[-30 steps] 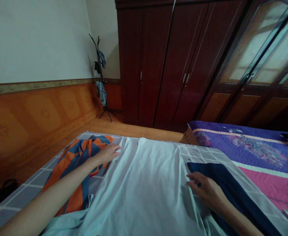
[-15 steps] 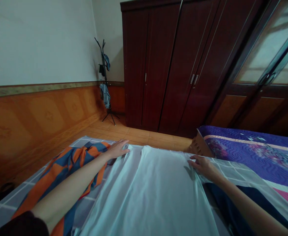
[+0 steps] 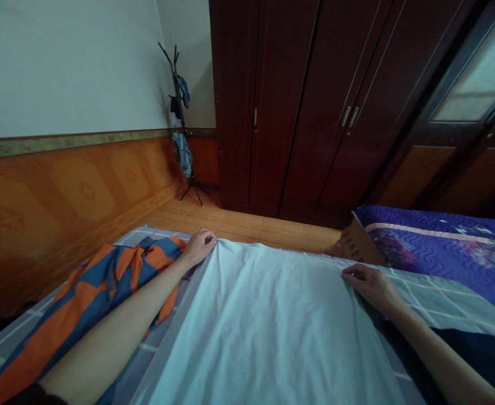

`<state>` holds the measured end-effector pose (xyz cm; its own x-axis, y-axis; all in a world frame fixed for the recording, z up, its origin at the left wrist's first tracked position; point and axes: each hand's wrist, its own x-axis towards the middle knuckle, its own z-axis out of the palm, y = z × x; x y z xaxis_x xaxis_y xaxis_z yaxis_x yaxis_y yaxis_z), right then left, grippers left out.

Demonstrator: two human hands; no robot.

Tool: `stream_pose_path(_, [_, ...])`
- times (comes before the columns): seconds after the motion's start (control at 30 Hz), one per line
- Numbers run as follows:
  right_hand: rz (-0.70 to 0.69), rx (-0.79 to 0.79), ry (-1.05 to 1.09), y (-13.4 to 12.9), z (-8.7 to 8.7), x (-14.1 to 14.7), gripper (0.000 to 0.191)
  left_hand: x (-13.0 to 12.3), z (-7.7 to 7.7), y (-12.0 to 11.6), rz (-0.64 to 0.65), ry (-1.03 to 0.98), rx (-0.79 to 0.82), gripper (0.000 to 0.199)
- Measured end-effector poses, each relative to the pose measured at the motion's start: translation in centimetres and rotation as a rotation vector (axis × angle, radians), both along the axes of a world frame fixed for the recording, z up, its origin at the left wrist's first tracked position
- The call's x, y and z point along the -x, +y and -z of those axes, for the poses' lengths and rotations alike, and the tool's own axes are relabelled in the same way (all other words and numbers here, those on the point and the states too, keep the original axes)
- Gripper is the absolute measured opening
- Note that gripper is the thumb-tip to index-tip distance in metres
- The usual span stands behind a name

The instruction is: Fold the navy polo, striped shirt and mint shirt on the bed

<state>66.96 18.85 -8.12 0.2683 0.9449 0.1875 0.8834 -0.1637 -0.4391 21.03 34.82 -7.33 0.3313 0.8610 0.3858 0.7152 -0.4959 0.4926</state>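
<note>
Between the left hand (image 3: 199,248) and the right hand (image 3: 372,285), a white cloth (image 3: 264,332) lies spread over a grey checked bedspread (image 3: 437,301). Its long axis runs straight out from the person's body toward the far end of the bed, and each hand sits at one side of its far edge. The left hand is right at the corner, its fingers curled down onto the fabric. It may be pinching the cloth, but the hand hides the grip. The right hand rests on the edge with its fingers loosely bent, and whether it holds a fold or only presses down cannot be told. Neither is clenched into a fist. The right hand lies slightly nearer the body than the left.

Under the left forearm (image 3: 116,320), an orange and blue striped cloth (image 3: 104,287) sits bunched on the bedspread. Nearer the body and to the right of the right hand, a dark blue cloth (image 3: 479,354) lies partly out of view. Beyond the right hand are a brown object (image 3: 359,243) and a purple quilt (image 3: 437,242). Farther ahead stand a dark wooden wardrobe (image 3: 298,101) and a coat stand (image 3: 184,124) hung with clothes.
</note>
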Motion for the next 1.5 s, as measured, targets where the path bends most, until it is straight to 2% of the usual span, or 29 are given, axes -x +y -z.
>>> stream_pose_path(0.2, [0.061,0.04,-0.054,0.3,-0.8,0.9,0.052,0.7,-0.1,0.6,-0.176,0.02,0.012,0.011])
stream_pose_path(0.5, [0.098,0.082,-0.101,0.0,-1.2,1.6,0.038,1.8,0.7,1.4,-0.356,0.094,0.044,0.014])
stream_pose_path(0.63, [0.084,0.078,-0.131,-0.4,-1.7,2.1,0.045,2.3,1.0,1.8,-0.446,0.118,0.073,0.017])
stream_pose_path(0.83, [-0.01,0.077,-0.207,-0.7,-2.5,3.3,0.051,2.2,1.0,1.6,-0.38,0.166,0.095,0.019])
stream_pose_path(0.97, [-0.024,0.08,-0.234,-0.7,-2.5,4.2,0.04,2.0,0.9,1.5,-0.361,0.192,0.091,0.021])
stream_pose_path(1.07, [0.036,0.067,-0.236,-0.6,-2.2,4.4,0.031,2.0,0.9,1.4,-0.359,0.206,0.092,0.022])
stream_pose_path(1.3, [0.313,0.027,-0.209,0.3,-1.5,3.7,0.033,1.8,0.7,1.4,-0.36,0.23,0.082,0.02])
stream_pose_path(1.5, [0.358,0.056,-0.22,0.4,-1.4,4.0,0.029,1.4,0.4,0.8,-0.355,0.26,0.118,0.024])
